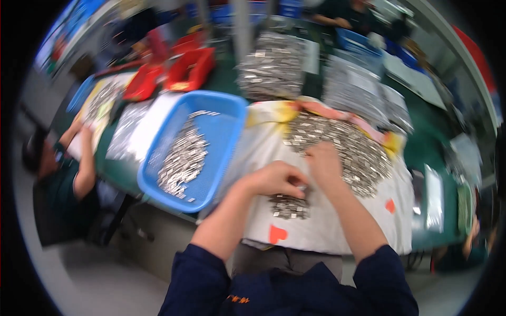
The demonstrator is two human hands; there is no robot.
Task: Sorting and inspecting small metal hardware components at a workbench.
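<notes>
A large heap of small silvery metal pieces point(363, 163) lies on a white cloth point(327, 226) with heart prints. At the heap's near-left edge, my right hand point(324, 158) has its fingers drawn together; whatever they pinch is hidden. My left hand point(276, 180) is curled, thumb toward fingers, just above a smaller pile of the same metal pieces point(289, 207). Something small and greyish shows at its fingertips, too blurred to name. To the left, a blue plastic basket point(224, 142) holds many more of these pieces.
Bags of metal parts point(271, 66) stand behind the cloth, with more clear bags point(353, 87) at the back right. Red bins point(192, 68) sit at the back left. A seated co-worker point(66, 174) handles parts at the far left. Flat plastic packets point(434, 197) lie at right.
</notes>
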